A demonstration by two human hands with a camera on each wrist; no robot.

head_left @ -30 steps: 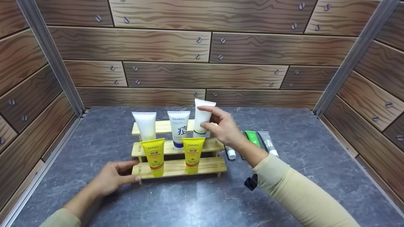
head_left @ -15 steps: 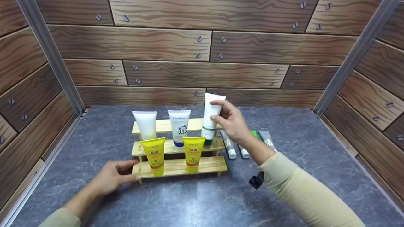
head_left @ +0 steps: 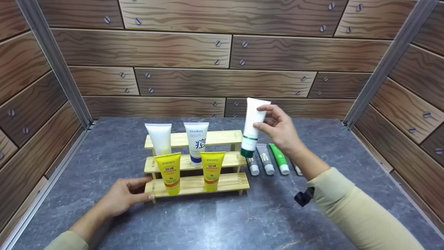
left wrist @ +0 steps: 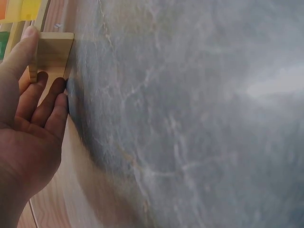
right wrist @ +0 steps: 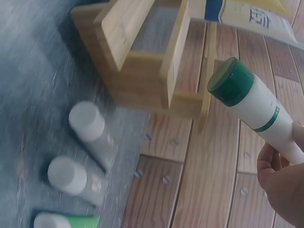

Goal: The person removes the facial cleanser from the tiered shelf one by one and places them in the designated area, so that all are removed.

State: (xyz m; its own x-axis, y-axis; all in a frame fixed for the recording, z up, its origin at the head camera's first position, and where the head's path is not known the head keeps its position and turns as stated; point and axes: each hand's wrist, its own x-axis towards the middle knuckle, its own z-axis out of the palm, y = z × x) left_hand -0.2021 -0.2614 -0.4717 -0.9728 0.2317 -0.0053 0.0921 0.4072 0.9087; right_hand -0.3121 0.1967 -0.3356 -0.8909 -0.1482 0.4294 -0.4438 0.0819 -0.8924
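Note:
My right hand [head_left: 282, 130] pinches a white squeeze tube with a green cap [head_left: 252, 128], cap down, in the air by the right end of a three-step wooden stand [head_left: 229, 180]. In the right wrist view the tube's green cap [right wrist: 232, 81] shows apart from the stand's steps. My left hand [head_left: 119, 196] grips the left end of the bottom step, thumb in front and fingers behind. Two yellow tubes [head_left: 169, 173] stand upright on the bottom step. A white tube with a blue cap [head_left: 196, 142] is on the middle step, and another white tube [head_left: 159, 139] stands behind the left yellow one.
To the right of the stand, a row of tubes lies on the grey marbled table [head_left: 215, 225]: grey ones [head_left: 265, 158], a green one [head_left: 279, 158] and one partly hidden by my right arm. Wood-patterned walls [head_left: 187, 83] enclose the back and sides.
My right hand has lifted the green-capped white tube off the stand and carried it up and to the right. My left hand and the stand have stayed in place.

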